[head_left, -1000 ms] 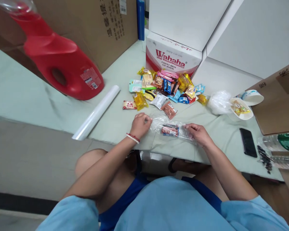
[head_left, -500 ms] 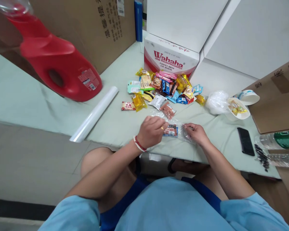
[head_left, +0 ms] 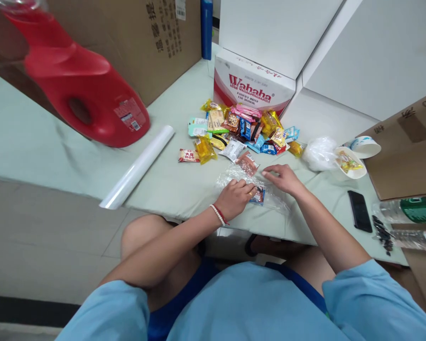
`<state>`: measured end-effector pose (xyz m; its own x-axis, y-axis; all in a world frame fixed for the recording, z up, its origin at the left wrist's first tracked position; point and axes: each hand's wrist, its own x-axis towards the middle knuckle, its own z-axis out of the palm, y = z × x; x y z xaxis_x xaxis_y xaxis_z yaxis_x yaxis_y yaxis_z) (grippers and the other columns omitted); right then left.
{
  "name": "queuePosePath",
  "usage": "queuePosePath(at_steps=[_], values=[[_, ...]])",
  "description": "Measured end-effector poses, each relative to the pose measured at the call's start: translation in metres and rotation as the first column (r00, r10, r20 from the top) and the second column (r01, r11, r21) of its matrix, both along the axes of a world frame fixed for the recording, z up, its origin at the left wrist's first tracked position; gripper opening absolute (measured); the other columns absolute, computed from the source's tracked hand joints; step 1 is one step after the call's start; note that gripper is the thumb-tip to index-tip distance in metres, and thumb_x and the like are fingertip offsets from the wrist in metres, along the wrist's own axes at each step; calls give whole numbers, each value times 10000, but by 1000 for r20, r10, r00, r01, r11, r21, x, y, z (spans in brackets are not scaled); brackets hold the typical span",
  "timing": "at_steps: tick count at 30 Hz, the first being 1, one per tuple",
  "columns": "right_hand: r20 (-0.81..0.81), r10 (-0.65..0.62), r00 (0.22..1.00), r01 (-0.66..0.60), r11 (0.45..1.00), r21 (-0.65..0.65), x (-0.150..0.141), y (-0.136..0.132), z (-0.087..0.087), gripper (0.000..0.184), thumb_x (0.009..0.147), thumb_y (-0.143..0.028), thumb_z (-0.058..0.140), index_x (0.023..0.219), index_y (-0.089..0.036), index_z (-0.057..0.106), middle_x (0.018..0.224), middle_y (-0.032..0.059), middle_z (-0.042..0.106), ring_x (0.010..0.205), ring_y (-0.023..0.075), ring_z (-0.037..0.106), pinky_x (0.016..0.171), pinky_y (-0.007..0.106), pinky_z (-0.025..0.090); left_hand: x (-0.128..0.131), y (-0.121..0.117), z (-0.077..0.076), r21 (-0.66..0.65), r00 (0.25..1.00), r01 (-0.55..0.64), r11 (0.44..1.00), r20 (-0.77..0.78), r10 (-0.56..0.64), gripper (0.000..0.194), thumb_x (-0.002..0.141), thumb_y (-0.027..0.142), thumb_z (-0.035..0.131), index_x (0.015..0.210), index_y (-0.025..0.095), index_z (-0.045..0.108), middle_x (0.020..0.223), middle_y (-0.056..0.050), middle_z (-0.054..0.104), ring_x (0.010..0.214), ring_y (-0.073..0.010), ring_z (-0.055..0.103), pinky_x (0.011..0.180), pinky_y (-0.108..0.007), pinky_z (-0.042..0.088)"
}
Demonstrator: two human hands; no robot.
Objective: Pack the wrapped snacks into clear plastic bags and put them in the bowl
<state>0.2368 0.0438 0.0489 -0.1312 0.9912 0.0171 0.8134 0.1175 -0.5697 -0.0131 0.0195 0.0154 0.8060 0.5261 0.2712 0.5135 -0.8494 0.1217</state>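
Observation:
In the head view a sheet of clear plastic wrap [head_left: 276, 202] lies crumpled on the table near its front edge. A small blue and brown snack packet [head_left: 260, 195] lies on or under the wrap; I cannot tell which. My left hand [head_left: 235, 196] rests over the packet's left part with its fingers stretched out, pressing down. Just right of it, my right hand [head_left: 283, 178] hovers at the wrap's far side, thumb and fingers apart, holding nothing visible. A reddish-brown packet [head_left: 247, 163] lies just beyond both hands.
Behind the hands is a heap of snack packets [head_left: 248, 125] against a Wahaha box [head_left: 252, 85]. To the left are a plastic-film roll [head_left: 138, 168] and a red jug [head_left: 88, 94]. At right lie paper cups [head_left: 365, 146], a phone [head_left: 359, 210] and bottles [head_left: 417, 210].
My left hand has lowered from a closed grip and flattened onto the packet. My right hand has let go of the wrap's right side and moved slightly away from me.

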Motion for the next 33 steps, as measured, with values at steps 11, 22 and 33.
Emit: queuePosePath(at_steps=[11,22,33], values=[[-53,96,994,-97,995,-26,-18,37,3,258,918,-372,549,859,-172,701,804,44,689,726,173,587,694,272,421,5,-3,1,-91,1000,-19,996,-23,17,361,1067,223,379,1334,184,619,1378,-86,657,1085,-238,596,826,-407,424],[318,213,924,-300,919,256,-55,-73,-25,410,1046,-205,387,1340,-245,669,857,55,620,749,183,560,649,265,406,-1,5,-8,-501,948,-102,859,213,236,246,936,132,539,1021,189,763,1114,-76,771,1028,-209,710,915,-316,545],[55,361,931,-365,921,135,-46,-75,-35,439,986,-168,450,1318,-306,703,910,48,606,789,184,564,720,287,483,-45,56,2,-575,664,-543,611,152,732,332,957,429,548,1072,170,720,1238,-139,691,1244,-313,568,1077,-477,443]])
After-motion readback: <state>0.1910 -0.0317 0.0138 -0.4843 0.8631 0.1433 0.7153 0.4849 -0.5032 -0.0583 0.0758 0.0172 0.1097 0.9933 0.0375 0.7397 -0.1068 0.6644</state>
